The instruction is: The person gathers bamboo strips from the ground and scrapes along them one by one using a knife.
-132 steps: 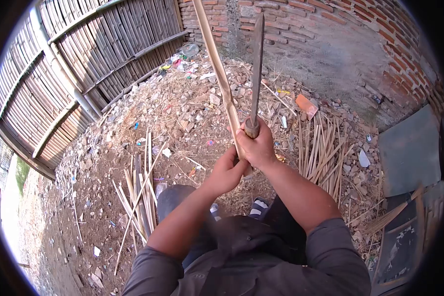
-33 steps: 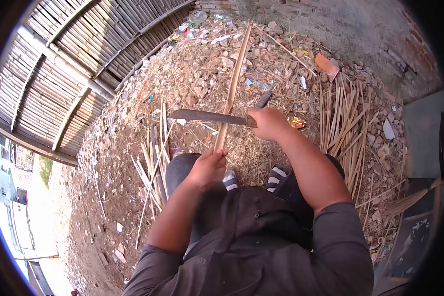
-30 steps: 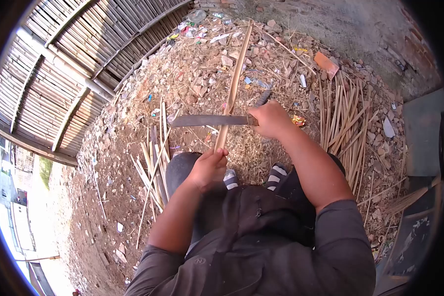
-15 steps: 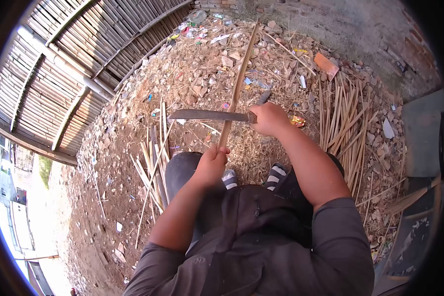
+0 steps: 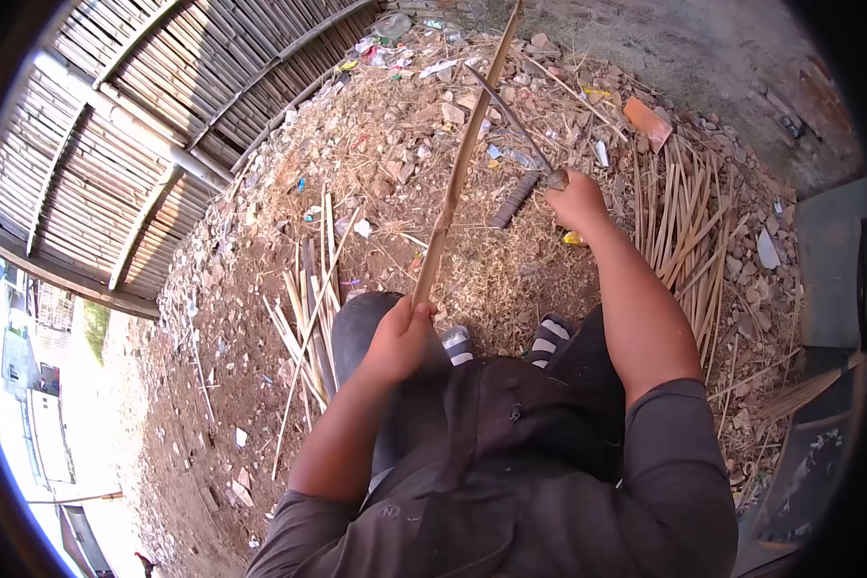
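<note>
Ground: brown soil strewn with stones and rubble. Pale shavings lie around the dark ridged bar. Split strips lie in two groups: a smaller bundle at left, a larger pile at right. Near the larger pile: one orange fragment. Clear plastic and coloured litter lie near the fence.
</note>
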The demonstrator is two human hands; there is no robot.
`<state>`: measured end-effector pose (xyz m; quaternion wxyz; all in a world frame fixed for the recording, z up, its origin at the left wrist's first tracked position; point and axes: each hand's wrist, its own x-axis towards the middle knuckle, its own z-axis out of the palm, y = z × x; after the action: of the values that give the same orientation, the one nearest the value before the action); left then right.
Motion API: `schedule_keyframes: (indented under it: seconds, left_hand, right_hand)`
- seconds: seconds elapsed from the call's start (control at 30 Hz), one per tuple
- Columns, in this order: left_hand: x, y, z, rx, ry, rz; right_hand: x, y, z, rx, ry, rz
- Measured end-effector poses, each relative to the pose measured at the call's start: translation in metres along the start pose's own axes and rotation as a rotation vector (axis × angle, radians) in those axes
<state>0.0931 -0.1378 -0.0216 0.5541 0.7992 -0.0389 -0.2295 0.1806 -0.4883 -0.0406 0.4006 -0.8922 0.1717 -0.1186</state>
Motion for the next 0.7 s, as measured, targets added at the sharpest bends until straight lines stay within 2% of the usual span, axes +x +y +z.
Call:
schedule_keyframes:
  seconds: [0.07, 0.13, 0.17, 0.33, 0.37, 0.5, 0.6, 0.63, 0.7]
  left_hand:
    - [-0.006, 0.019, -0.001, -0.141, -0.041, 0.007]
    - [-0.004, 0.022, -0.004, -0.356, -0.173, -0.033]
    - [-0.003, 0.025, -0.005, -0.458, -0.241, -0.054]
    - [-0.006, 0.035, 0.002, -0.665, -0.316, -0.110]
    - [-0.006, 0.036, 0.002, -0.696, -0.318, -0.117]
    - [0.002, 0.030, -0.006, -0.593, -0.302, -0.109]
    - [0.009, 0.033, -0.001, -0.659, -0.277, -0.165]
    - [0.012, 0.029, -0.001, -0.681, -0.270, -0.157]
    - [0.016, 0.025, 0.001, -0.682, -0.246, -0.130]
  right_hand:
    - [-0.007, -0.013, -0.009, 0.027, -0.031, -0.061]
    - [-0.019, -0.033, -0.007, -0.028, -0.087, -0.158]
    - [-0.027, -0.039, -0.003, -0.047, -0.103, -0.251]
    - [-0.059, -0.066, 0.006, -0.100, -0.194, -0.768]
    - [-0.064, -0.073, 0.000, -0.203, -0.242, -0.734]
    - [-0.041, -0.055, 0.000, -0.285, -0.285, -0.446]
    - [-0.046, -0.057, 0.001, -0.323, -0.251, -0.437]
    - [-0.041, -0.046, 0.007, -0.222, -0.197, -0.520]
    - [-0.036, -0.038, 0.006, -0.015, -0.252, -0.425]
